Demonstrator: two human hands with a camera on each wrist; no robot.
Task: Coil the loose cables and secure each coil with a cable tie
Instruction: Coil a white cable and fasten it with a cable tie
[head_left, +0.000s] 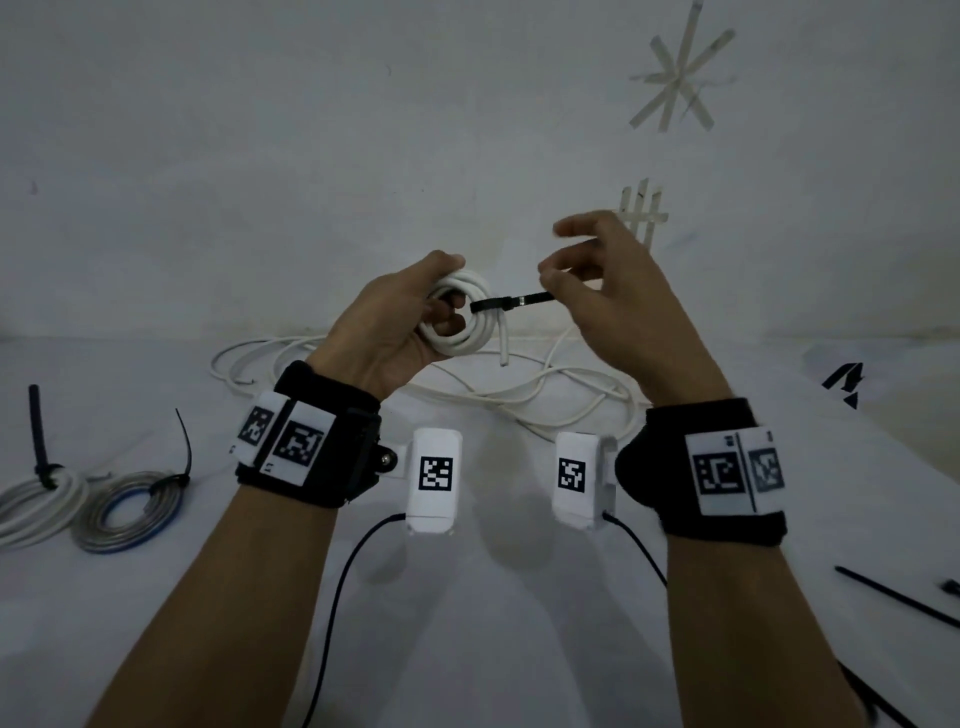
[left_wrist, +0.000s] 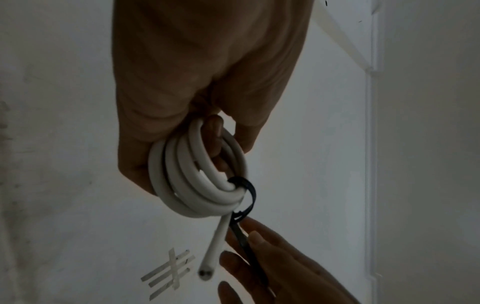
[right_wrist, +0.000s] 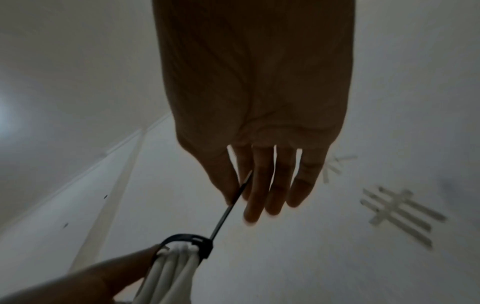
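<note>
While pinching the tie (head_left: 511, 303), right hand (head_left: 608, 291) raised, fingers fanned.

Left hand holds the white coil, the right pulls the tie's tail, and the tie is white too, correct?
Not quite: the cable tie is black, as the head view shows. The left hand does hold the white coil, and the right hand pulls the tail.

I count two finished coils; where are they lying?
Head view, far left on the table: a white coil beside a clear-blue coil, each tied.
</note>
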